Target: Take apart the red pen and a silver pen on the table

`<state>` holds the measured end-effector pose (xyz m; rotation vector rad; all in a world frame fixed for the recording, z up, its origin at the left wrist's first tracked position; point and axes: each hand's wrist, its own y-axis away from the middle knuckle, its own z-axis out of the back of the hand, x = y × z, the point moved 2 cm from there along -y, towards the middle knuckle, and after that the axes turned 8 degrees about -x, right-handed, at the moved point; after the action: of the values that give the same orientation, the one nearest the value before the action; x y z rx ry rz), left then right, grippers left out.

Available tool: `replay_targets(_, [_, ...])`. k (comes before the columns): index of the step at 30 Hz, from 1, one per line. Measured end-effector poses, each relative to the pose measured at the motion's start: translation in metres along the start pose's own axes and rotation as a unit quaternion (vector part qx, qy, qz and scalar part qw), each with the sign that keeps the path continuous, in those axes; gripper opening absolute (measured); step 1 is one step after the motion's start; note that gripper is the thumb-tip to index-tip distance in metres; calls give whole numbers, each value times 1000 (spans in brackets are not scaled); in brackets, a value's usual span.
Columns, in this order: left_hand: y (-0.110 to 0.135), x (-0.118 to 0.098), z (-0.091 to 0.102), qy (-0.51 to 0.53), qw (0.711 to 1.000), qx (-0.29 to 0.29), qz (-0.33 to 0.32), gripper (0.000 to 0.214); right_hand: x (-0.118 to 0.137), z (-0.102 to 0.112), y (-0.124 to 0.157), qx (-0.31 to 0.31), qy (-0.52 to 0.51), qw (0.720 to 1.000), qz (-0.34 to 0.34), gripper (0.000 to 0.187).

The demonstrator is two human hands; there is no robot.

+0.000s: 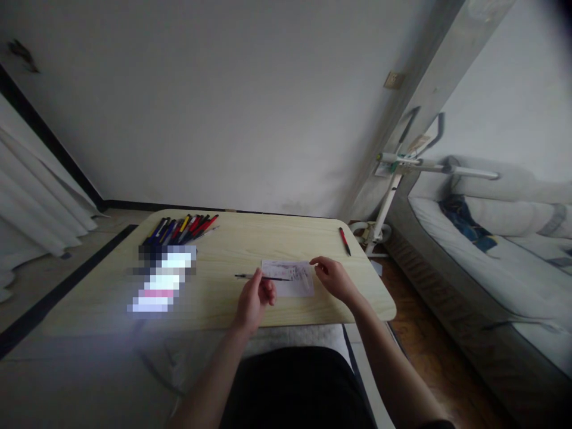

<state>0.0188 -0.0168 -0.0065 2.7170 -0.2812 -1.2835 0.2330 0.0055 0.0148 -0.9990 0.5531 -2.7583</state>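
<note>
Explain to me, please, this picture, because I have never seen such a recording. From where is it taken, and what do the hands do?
There is no machine here. A camera worn on a person's head looks forward and down, so you see that person's own bare hands. The left hand holds a slim pen above a scribbled paper. The right hand, fingers bent, is by the paper's right side; whether it touches is unclear. On the table also lie a group of pens, a red and black pen and a pixelated bright object.
</note>
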Motion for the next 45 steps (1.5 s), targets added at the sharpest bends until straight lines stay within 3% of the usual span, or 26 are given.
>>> replay_targets(7, [0, 0, 1, -4, 1000, -2, -6, 39, -4, 7, 18, -25, 9, 1000, 5, 20])
replay_targets(16, [1, -1, -1, -1, 1000, 2, -6, 38, 15, 19, 74, 6, 50, 997, 61, 26])
replay_targets(24, [1, -2, -2, -4, 1000, -11, 0, 39, 24, 12, 107, -16, 51, 994, 99, 28])
replay_targets(33, [2, -3, -4, 1, 1000, -10, -2, 38, 14, -5, 121, -107, 48, 987, 109, 17])
replay_targets(45, [2, -3, -4, -7, 1000, -13, -5, 39, 12, -9, 121, -121, 36, 989, 73, 12])
